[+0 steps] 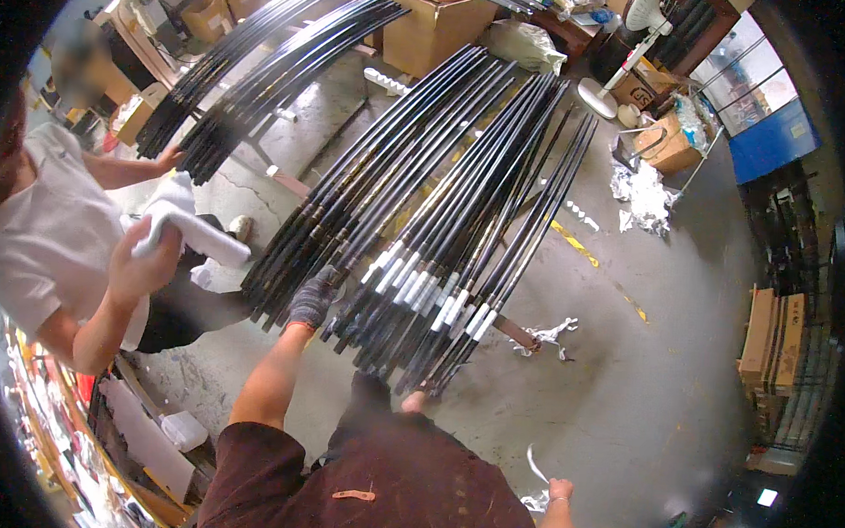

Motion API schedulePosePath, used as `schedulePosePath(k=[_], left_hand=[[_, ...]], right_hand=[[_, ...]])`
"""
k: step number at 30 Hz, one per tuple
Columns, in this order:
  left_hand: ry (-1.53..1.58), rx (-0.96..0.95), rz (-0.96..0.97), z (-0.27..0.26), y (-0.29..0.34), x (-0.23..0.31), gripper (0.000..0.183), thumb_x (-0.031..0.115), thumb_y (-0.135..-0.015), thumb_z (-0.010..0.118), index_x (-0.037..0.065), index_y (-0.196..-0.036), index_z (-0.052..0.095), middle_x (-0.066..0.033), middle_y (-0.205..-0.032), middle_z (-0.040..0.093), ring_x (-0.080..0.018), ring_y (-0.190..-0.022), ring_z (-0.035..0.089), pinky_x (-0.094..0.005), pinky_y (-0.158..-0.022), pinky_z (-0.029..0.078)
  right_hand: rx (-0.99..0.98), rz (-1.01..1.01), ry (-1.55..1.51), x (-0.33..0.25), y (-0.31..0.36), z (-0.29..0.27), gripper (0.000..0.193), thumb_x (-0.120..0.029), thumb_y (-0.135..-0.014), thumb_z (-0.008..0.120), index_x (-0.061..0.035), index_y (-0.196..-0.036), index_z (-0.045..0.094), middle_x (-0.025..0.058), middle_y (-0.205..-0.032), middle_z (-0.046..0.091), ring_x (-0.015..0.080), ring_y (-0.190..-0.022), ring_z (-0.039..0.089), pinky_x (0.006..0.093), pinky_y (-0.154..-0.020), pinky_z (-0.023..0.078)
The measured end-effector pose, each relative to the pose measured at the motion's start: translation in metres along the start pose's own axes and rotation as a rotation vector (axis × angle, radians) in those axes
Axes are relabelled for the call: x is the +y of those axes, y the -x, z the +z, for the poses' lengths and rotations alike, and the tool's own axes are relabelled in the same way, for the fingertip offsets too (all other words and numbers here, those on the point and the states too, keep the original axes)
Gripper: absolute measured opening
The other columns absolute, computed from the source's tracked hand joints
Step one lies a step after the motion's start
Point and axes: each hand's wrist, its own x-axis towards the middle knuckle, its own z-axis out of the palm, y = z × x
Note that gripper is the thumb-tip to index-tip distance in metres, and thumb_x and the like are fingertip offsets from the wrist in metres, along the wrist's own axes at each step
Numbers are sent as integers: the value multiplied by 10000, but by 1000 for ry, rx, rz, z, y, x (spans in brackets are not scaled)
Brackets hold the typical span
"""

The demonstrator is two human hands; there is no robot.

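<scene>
Many long, glossy black poles (501, 160) lie side by side on a low stand in front of me, with white wrapping (408, 287) around several near their lower ends. My left hand (313, 300), in a grey knit glove, is closed around one of these poles at the near end of the row. Low on the right, away from the poles, is my bare right hand (561, 490). Its fingers are closed, and a thin curled white strip (535, 463) sticks up from it.
To my left, a co-worker in a pale shirt (70, 219) holds a white cloth-like roll (205, 236) beside another rack of black poles (290, 64). Cardboard boxes (435, 32) and a white fan (647, 16) stand behind. White scraps (644, 193) litter the floor at right.
</scene>
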Motion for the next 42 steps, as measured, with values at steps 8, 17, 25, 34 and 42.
schedulePosePath(k=[8, 17, 25, 34, 42], left_hand=[[-380, -11, -39, 19, -65, -41, 551, 174, -849, 559, 278, -1371, 415, -165, -984, 585, -340, -946, 589, -443, -814, 480], [-254, 335, 52, 49, -81, -58, 273, 94, -853, 533, 116, -1115, 606, -164, -900, 620, -330, -893, 596, -444, -773, 479], [-2, 4, 342, 59, -27, 11, 252, 149, -816, 579, 82, -1057, 605, -168, -954, 636, -358, -902, 603, -448, -792, 480], [-84, -160, -47, 81, -30, 1, 535, 348, -835, 647, 72, -1273, 512, -189, -1245, 553, -336, -1153, 521, -403, -984, 413], [-310, -164, -119, 78, -26, 27, 505, 341, -778, 681, 89, -1194, 546, -178, -1168, 560, -353, -1088, 534, -436, -922, 436]], right_hand=[[117, 340, -273, -22, 43, -53, 266, -189, -637, 618, 53, -738, 663, 244, -767, 657, 381, -713, 640, 433, -712, 499], [186, 282, -482, -70, 81, -92, 170, -104, -659, 644, 36, -747, 602, 213, -710, 625, 359, -690, 614, 426, -684, 485], [407, 202, -627, -117, 69, -81, 123, 16, -670, 605, -17, -780, 562, 67, -680, 555, 184, -632, 523, 341, -614, 455], [8, 176, -630, -88, 59, -58, 162, -37, -751, 527, -32, -680, 673, 32, -576, 571, 123, -532, 496, 292, -487, 398], [-65, 216, -676, -54, 57, -42, 132, -87, -725, 568, -24, -695, 680, 93, -652, 638, 193, -626, 581, 340, -602, 461]])
